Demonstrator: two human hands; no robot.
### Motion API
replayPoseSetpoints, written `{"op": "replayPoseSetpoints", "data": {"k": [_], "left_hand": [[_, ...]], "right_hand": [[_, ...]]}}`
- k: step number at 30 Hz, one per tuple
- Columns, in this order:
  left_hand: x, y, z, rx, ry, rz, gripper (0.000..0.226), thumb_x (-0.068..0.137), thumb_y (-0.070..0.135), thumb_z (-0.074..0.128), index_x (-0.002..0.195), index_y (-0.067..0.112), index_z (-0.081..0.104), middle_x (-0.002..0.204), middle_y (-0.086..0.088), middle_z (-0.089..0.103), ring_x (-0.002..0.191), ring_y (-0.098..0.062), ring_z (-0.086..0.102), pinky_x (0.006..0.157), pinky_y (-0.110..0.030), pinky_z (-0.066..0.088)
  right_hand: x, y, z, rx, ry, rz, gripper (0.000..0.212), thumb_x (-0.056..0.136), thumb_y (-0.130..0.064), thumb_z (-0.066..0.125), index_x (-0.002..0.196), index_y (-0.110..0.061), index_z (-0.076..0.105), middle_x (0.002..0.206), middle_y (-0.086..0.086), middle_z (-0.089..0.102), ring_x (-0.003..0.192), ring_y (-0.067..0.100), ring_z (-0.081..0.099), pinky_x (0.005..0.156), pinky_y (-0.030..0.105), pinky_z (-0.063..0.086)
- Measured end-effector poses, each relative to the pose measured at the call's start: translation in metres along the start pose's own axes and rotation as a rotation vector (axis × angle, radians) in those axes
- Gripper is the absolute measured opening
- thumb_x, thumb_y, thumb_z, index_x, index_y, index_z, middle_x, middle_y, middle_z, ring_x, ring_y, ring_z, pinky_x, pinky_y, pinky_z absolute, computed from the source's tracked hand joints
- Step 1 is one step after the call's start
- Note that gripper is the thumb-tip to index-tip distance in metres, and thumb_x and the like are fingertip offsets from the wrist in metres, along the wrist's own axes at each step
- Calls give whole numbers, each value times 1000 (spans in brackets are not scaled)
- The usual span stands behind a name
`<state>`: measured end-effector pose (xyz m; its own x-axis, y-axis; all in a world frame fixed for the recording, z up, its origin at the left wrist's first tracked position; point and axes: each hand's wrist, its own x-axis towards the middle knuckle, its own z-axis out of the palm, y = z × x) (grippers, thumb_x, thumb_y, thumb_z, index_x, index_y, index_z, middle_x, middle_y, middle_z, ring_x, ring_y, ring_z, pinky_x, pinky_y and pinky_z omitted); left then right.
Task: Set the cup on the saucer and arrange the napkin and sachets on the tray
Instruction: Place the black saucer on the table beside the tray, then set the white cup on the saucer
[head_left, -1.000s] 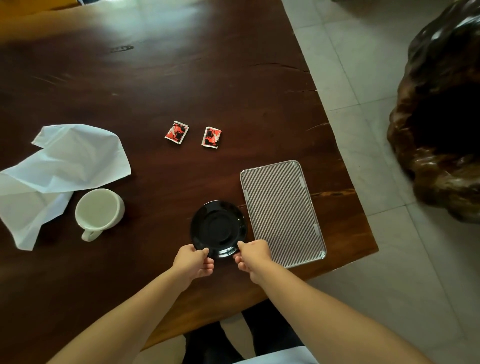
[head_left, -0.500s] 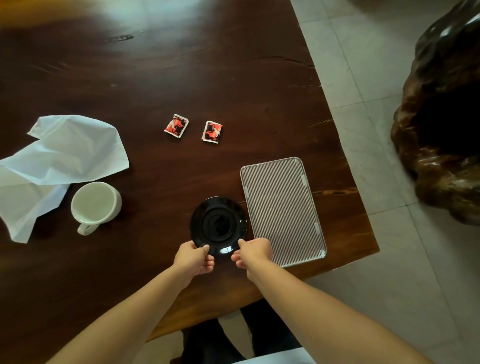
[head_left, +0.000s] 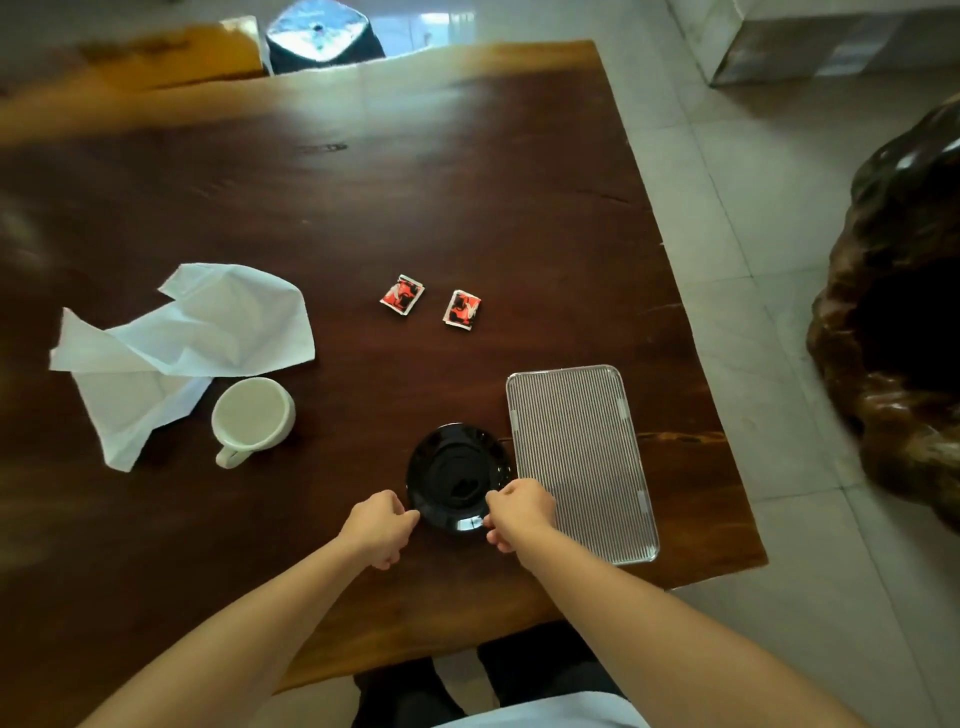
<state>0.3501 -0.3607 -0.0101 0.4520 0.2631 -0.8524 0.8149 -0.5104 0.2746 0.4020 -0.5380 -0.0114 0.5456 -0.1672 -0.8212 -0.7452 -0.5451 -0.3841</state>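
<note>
Unmoved since the earlier frames: left hand (head_left: 379, 527), right hand (head_left: 522, 512) and saucer (head_left: 452, 467); only the view has tilted up, taking in the far edge of the counter (head_left: 415, 182).
Both hands, fingers curled, pinch the near rim of the black saucer, which lies just beside the left edge of the tray (head_left: 576, 457). White cup (head_left: 253, 415) stands well to the left, handle toward the viewer, just beside the crumpled napkin (head_left: 197, 332). Two red sachets (head_left: 402, 294), (head_left: 462, 309) lie side by side, apart, farther back.

Left hand (head_left: 378, 527) and right hand (head_left: 519, 512) pinch black saucer (head_left: 457, 475) beside tray (head_left: 576, 462)
</note>
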Motion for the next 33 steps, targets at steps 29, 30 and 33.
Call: {"op": "replayPoseSetpoints", "data": {"k": [29,30,33], "left_hand": [[-28,-138,-192,-44,381,133,13,86,20,59,99,22,57,91,1,64,84,-18,63,77,-38,56],[-23,-141,-199,-32,371,144,14,86,19,59,99,21,56,90,1,64,84,-19,63,77,-38,56],[-3,-149,-216,10,341,183,18,87,17,58,103,20,54,87,1,65,84,-19,63,79,-41,56]], "right_hand": [[-92,-136,152,-559,-287,-650,31,92,-28,66,120,-18,56,95,0,68,87,17,67,85,38,58],[-92,-138,160,-550,-280,-644,34,92,-28,66,123,-18,55,95,-1,68,87,17,67,85,37,58],[-91,-146,186,-536,-252,-618,40,92,-26,65,129,-16,53,96,0,68,90,17,67,85,36,57]]}}
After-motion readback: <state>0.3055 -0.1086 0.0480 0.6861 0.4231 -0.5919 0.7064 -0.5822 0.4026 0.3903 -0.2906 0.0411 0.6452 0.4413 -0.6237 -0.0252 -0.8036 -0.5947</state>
